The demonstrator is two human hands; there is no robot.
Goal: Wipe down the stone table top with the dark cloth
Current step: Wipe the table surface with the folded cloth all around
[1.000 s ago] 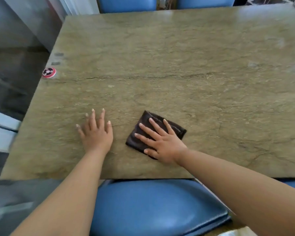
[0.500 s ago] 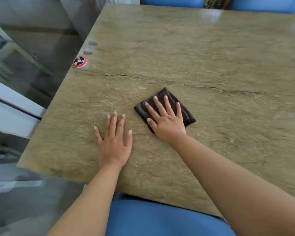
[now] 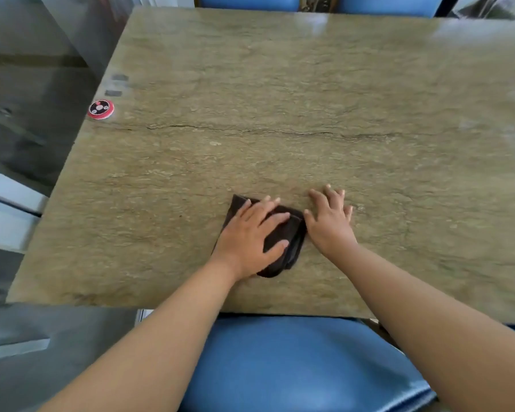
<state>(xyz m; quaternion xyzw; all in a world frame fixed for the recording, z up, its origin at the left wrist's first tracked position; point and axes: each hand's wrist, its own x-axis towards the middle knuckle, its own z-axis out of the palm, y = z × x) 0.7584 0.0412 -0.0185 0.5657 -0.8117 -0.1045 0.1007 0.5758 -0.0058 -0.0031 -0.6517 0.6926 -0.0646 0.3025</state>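
Observation:
The folded dark cloth [image 3: 293,236] lies on the greenish-brown stone table top [image 3: 280,93], near the front edge and a little left of centre. My left hand [image 3: 247,233] presses down on it, fingers spread across the top and thumb along its near side, covering much of the cloth. My right hand [image 3: 329,221] rests flat on the bare stone just right of the cloth, fingers apart, its thumb side close to the cloth's edge. A dark crack [image 3: 280,132] runs across the stone beyond both hands.
A small red and black round disc [image 3: 100,109] sits at the table's left edge, with two grey marks [image 3: 116,84] behind it. A blue chair seat [image 3: 295,367] is under the front edge. Two more blue chairs [image 3: 250,0] stand at the far side. Grey floor lies to the left.
The cloth has passed from my right hand to my left. My right hand has come off it and now lies flat on the stone to its right. The cloth is nearer the front edge.

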